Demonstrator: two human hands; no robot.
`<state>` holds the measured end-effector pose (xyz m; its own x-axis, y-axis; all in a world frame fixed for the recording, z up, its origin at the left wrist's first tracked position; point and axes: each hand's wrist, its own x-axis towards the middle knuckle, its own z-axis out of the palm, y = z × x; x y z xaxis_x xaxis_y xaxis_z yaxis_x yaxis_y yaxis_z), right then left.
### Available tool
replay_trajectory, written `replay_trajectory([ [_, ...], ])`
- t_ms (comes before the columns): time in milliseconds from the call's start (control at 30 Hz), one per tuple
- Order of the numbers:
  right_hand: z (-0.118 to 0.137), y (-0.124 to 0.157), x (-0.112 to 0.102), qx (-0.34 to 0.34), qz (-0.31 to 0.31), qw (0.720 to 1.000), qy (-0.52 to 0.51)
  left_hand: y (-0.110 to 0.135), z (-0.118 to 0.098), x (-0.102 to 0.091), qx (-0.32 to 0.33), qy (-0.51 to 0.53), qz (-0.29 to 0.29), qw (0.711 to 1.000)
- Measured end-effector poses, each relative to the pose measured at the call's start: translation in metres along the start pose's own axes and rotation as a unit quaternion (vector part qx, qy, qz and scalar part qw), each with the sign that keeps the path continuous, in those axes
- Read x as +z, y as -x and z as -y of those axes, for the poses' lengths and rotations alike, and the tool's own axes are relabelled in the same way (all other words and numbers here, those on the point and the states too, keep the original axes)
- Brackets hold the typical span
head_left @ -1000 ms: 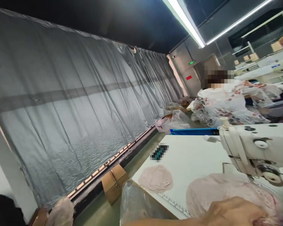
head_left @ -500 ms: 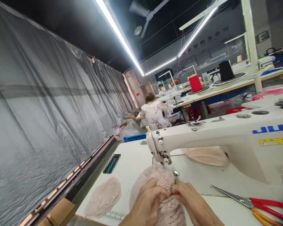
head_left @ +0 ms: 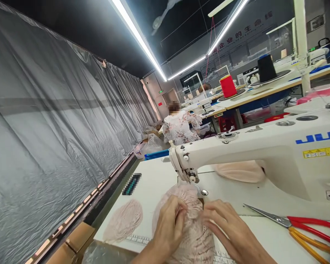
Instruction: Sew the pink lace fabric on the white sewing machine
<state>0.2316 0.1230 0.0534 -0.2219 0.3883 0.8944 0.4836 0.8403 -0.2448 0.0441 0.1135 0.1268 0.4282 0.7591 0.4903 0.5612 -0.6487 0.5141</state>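
Our left hand (head_left: 169, 229) fingers curled gripping, our right hand (head_left: 228, 229) fingers spread, we should keep the pale pink lace fabric (head_left: 191, 200) smooth on the white surface (head_left: 156, 183) beneath the head of the white sewing machine (head_left: 250, 154), fingertips clear.

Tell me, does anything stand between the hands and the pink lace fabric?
Nothing visible does. The left hand grips the pink lace fabric and the right hand lies flat on it; the scissors lie apart, to the right.
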Motion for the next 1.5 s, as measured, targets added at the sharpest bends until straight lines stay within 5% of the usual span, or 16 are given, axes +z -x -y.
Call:
replay_trajectory([
  [400, 0.000, 0.010, 0.012, -0.071, 0.021, 0.996, 0.058, 0.004, 0.010, -0.012, 0.081, -0.053, 0.115, 0.989],
  [700, 0.003, -0.007, 0.011, -0.049, 0.006, 0.998, 0.034, 0.013, -0.008, -0.007, 0.021, -0.126, 0.111, 0.986],
  [1167, 0.007, -0.016, 0.007, -0.035, 0.025, 0.998, 0.040, 0.012, 0.004, 0.002, 0.071, -0.136, 0.059, 0.986],
  [1367, 0.004, -0.009, -0.001, -0.036, 0.026, 0.998, 0.040, 0.004, 0.009, -0.004, 0.037, -0.074, 0.013, 0.996],
  [1500, 0.002, 0.001, 0.001, -0.080, 0.010, 0.995, 0.064, 0.005, 0.012, -0.006, 0.096, -0.082, 0.032, 0.992],
])
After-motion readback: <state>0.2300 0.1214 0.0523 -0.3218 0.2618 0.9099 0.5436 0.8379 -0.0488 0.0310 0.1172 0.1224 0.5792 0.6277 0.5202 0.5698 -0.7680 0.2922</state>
